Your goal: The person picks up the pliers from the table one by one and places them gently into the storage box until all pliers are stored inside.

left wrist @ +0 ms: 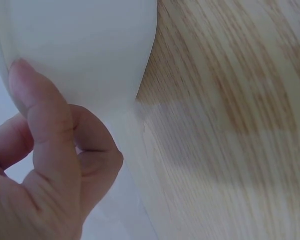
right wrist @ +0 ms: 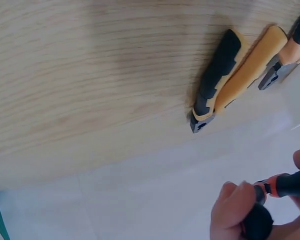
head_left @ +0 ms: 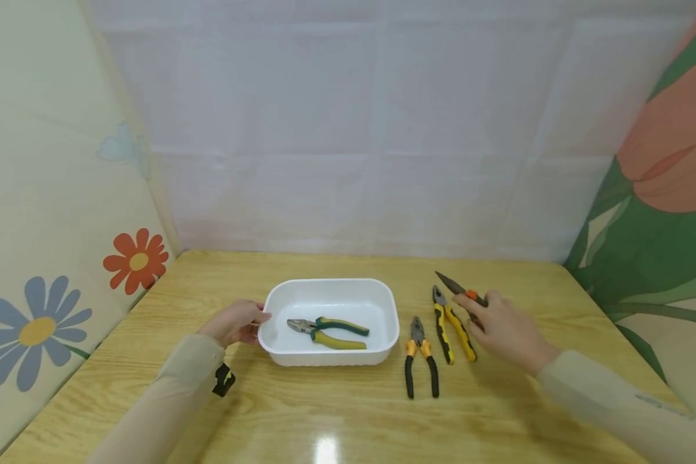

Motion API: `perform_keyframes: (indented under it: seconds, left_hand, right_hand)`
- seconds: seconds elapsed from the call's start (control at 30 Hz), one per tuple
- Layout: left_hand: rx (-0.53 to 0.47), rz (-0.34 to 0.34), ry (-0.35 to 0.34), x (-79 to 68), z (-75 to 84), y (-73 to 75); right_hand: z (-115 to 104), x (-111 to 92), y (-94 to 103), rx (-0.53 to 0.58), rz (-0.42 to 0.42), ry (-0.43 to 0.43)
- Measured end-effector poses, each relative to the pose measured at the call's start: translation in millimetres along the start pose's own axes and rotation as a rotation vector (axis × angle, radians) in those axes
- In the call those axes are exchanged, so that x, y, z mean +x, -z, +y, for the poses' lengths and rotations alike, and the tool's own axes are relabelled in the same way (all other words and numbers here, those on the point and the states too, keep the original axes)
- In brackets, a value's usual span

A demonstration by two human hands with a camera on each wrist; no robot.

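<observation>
In the head view my left hand (head_left: 238, 323) pinches the left rim of a white plastic tray (head_left: 330, 359), thumb on the inner side in the left wrist view. Inside the tray lies a pair of combination pliers (head_left: 341, 343) with green and yellow handles. My right hand (head_left: 507, 330) grips dark long-nose pliers (head_left: 452, 284) with red-orange marks, held above the table with the tip pointing to the far left. Just below them lie yellow-and-black pliers (head_left: 443, 332). Nearer the tray are orange-and-black pliers (head_left: 417, 330), jaws pointing away.
The wooden table (head_left: 278, 419) backs onto a white cloth (head_left: 371, 142). Floral panels stand at the left (head_left: 46, 225) and right (head_left: 667, 245). A small black-and-yellow object (head_left: 223, 379) shows beside the left sleeve.
</observation>
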State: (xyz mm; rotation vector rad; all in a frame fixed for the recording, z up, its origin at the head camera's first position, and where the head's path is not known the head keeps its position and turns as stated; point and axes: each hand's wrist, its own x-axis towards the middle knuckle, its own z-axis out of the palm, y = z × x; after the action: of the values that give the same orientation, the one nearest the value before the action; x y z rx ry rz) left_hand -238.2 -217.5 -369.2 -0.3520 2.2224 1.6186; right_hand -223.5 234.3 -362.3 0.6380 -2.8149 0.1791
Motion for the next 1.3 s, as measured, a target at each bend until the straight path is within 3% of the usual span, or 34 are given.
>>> perform_keyframes:
  seconds: [0.77,1.3]
  left_hand:
    - [0.000,0.020,0.028,2.6,0.8,1.1]
    - [0.010,0.014,0.028,3.9,0.3,2.2]
  right_hand:
    - [-33.6,19.0,16.3,-0.024,0.026,0.106]
    - [-52.2,32.4,13.0,-0.028,0.041,0.195]
